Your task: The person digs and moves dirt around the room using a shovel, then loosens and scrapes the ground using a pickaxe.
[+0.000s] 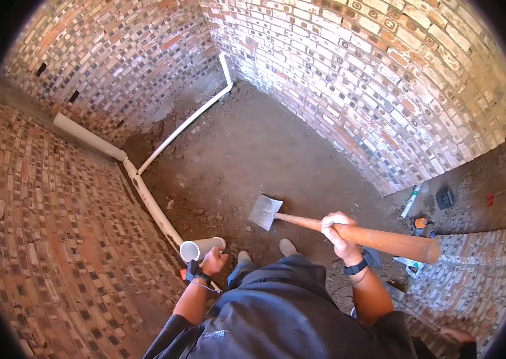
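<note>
A shovel with a thick wooden handle [384,241] slants across the right of the view, its grey square blade [264,212] resting at the dirt floor. My right hand [341,233] is wrapped round the handle. My left hand [214,261] has its fingers curled beside a short white pipe section [208,245] with an open end; whether the fingers hold anything is too small to tell. A long white pipe [154,206] runs along the left wall down to that section.
A thinner white pipe [187,122] branches to the far corner. Brick walls [348,78] rise around. At the right lie a white-green tube [410,201], an orange item [421,223] and a dark box [444,198]. Another person's hand [457,335] shows at the lower right.
</note>
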Demonstrator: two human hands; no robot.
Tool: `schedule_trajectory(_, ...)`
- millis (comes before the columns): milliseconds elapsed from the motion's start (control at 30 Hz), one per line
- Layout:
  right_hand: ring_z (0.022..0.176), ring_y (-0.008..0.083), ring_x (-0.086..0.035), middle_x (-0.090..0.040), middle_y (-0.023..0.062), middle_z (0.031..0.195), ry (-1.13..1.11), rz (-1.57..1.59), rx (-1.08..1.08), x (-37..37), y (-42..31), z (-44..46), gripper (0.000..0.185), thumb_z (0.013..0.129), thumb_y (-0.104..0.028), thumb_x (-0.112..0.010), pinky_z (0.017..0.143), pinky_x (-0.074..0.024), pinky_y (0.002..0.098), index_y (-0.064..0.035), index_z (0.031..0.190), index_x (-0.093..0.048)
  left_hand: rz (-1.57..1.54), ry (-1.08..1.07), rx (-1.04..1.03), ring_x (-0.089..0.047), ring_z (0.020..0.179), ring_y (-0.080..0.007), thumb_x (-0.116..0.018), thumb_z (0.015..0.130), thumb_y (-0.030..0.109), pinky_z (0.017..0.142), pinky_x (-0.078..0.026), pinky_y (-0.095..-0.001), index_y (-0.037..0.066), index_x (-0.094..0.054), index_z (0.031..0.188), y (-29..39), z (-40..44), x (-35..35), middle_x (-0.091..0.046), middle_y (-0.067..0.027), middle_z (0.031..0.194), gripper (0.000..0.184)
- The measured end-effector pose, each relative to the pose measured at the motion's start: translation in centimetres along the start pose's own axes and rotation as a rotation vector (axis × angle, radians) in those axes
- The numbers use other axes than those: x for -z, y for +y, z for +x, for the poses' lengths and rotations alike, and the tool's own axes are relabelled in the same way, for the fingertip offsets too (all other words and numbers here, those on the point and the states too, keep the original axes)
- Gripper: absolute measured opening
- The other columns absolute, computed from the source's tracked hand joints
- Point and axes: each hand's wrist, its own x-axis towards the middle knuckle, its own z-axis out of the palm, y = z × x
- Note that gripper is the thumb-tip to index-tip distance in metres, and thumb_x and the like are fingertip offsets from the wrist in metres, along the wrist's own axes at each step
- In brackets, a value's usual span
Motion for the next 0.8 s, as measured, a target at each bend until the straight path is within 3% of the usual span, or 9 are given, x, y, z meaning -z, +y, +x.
schedule_trajectory(67, 0.076, 0.0222, -0.062, -0.064, 0.0107, 0.082, 0.033, -0.009, -0.028, -1.3, -0.6, -1.1, 0.008, 0.075, -0.006, -0.064, 0.073, -0.0482, 0.0327, -0.0034, 0.082, -0.06, 0.113, -0.048, 0.008, -0.066, 0.089, -0.0382, -0.066, 0.081, 0.027, 0.079, -0.052, -0.0448, -0.001, -0.053, 0.121, -4.0, 0.4, 1.4, -0.067, -0.0226, 0.088, 0.05)
schedule_trajectory(133, 0.076, 0.0219, -0.062, -0.064, 0.0099, 0.082, 0.086, 0.004, -0.085, -3.3, -1.2, -2.5, 0.008, 0.075, -0.006, -0.064, 0.073, -0.0484, 0.0325, -0.0037, 0.081, -0.06, 0.264, 0.265, -0.013, -0.066, 0.089, -0.0415, -0.068, 0.079, 0.03, 0.079, -0.052, -0.0467, -0.001, -0.049, 0.125, -9.4, 1.0, 2.8, -0.066, -0.0256, 0.09, 0.059)
schedule_trajectory(200, 0.076, 0.0216, -0.062, -0.064, 0.0093, 0.083, 0.127, -0.015, -0.062, -5.5, -1.9, -3.6, 0.008, 0.075, -0.007, -0.064, 0.073, -0.0485, 0.0323, -0.004, 0.082, -0.061, 0.128, 0.151, 0.369, -0.063, 0.097, -0.0439, -0.068, 0.076, 0.032, 0.084, -0.051, -0.0468, -0.005, -0.046, 0.129, -8.5, 0.8, 8.1, -0.064, -0.0307, 0.1, 0.068)
schedule_trajectory(300, 0.076, 0.0205, -0.061, -0.064, 0.0088, 0.082, 0.108, -0.058, -0.091, -8.8, -4.1, -5.6, 0.01, 0.074, -0.007, -0.064, 0.072, -0.0489, 0.0323, -0.0041, 0.083, -0.062, 0.235, -0.193, 0.291, -0.063, 0.097, -0.0419, -0.06, 0.078, 0.032, 0.085, -0.051, -0.0468, -0.002, -0.067, 0.1, -21.0, 4.3, 11.7, -0.066, -0.025, 0.106, 0.041)
schedule_trajectory(333, 0.078, 0.0195, -0.061, -0.063, 0.0084, 0.081, 0.107, -0.087, -0.086, -9.6, -4.9, -6.3, 0.01, 0.074, -0.007, -0.063, 0.073, -0.0487, 0.0323, -0.0035, 0.083, -0.061, 0.368, -0.286, 0.084, -0.065, 0.092, -0.0379, -0.059, 0.079, 0.032, 0.08, -0.052, -0.0452, 0.001, -0.069, 0.095, -19.4, 3.0, 13.0, -0.067, -0.023, 0.102, 0.036)
schedule_trajectory(500, 0.082, 0.0237, -0.064, -0.064, 0.0078, 0.078, 0.212, -0.18, -0.142, -12.4, -5.4, -12.5, 0.011, 0.072, -0.006, -0.065, 0.077, -0.0496, 0.0348, -0.004, 0.082, -0.061, 0.441, -0.341, -0.077, -0.068, 0.081, -0.0248, -0.064, 0.078, 0.029, 0.07, -0.054, -0.0418, 0.002, -0.067, 0.098, -18.0, 3.0, 9.7, -0.069, -0.0178, 0.089, 0.034)
schedule_trajectory(567, 0.085, 0.0257, -0.065, -0.065, 0.0075, 0.08, 0.281, -0.172, -0.136, -13.4, -5.7, -15.0, 0.011, 0.072, -0.001, -0.064, 0.08, -0.0499, 0.0364, -0.0041, 0.082, -0.062, 0.313, -0.416, 0.068, -0.068, 0.074, -0.0291, -0.065, 0.079, 0.026, 0.076, -0.053, -0.0392, 0.0, -0.064, 0.103, -14.1, 3.3, 6.5, -0.07, -0.0164, 0.085, 0.036)
schedule_trajectory(733, 0.09, 0.0275, -0.065, -0.065, 0.0077, 0.084, 0.3, -0.301, -0.153, -14.2, -6.1, -18.9, 0.01, 0.074, -0.005, -0.066, 0.084, -0.0499, 0.0375, -0.0044, 0.083, -0.062, 0.31, -0.584, -0.474, -0.067, 0.078, -0.033, -0.062, 0.082, 0.023, 0.079, -0.053, -0.0409, 0.001, -0.063, 0.109, -5.0, 2.7, 0.4, -0.069, -0.0164, 0.088, 0.035)
schedule_trajectory(800, 0.092, 0.0282, -0.065, -0.066, 0.008, 0.086, 0.316, -0.347, -0.187, -14.4, -6.1, -20.3, 0.01, 0.075, -0.007, -0.067, 0.086, -0.0498, 0.0379, -0.0044, 0.083, -0.062, 0.27, -0.668, -0.484, -0.067, 0.079, -0.0327, -0.062, 0.082, 0.023, 0.078, -0.053, -0.0401, 0.001, -0.064, 0.109, -2.3, 3.0, -0.5, -0.069, -0.0171, 0.089, 0.035)
